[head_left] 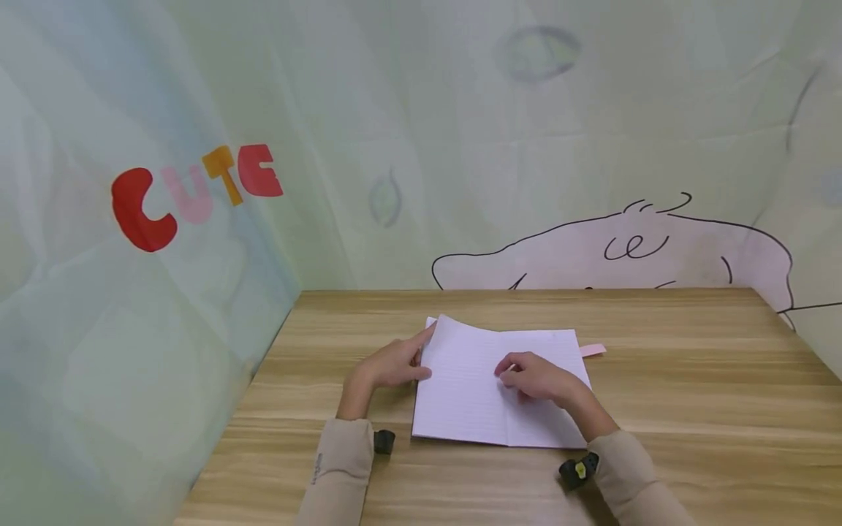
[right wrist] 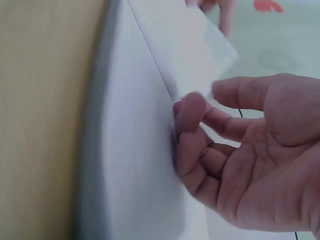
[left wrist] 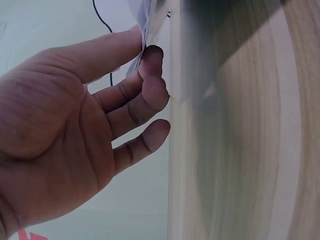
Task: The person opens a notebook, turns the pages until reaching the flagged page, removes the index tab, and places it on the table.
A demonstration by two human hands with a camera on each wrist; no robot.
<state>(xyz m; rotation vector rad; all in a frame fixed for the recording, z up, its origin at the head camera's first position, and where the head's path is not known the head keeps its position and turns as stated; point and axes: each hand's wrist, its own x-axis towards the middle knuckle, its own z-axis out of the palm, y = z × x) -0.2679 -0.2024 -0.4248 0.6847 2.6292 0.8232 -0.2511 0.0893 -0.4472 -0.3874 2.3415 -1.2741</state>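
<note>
An open notebook (head_left: 460, 398) with lined white pages lies on the wooden table. At its left edge my left hand (head_left: 391, 364) pinches the left-hand page, thumb in front and fingers behind; that page's upper corner is lifted. In the left wrist view the page edge (left wrist: 145, 25) runs between thumb and fingers. My right hand (head_left: 541, 380) rests by the centre fold with loosely bent fingers and holds nothing. The right wrist view shows its fingertips against the paper (right wrist: 140, 150), thumb apart from them. A pink strip (head_left: 593, 351) sticks out from the notebook's right side.
The wood-grain table (head_left: 691, 409) extends around the notebook. Behind it hangs a pale green backdrop (head_left: 395, 109) with a line-drawn figure and the letters CUTE (head_left: 146, 212). Both wrists carry small black devices (head_left: 579, 471) below the beige sleeves.
</note>
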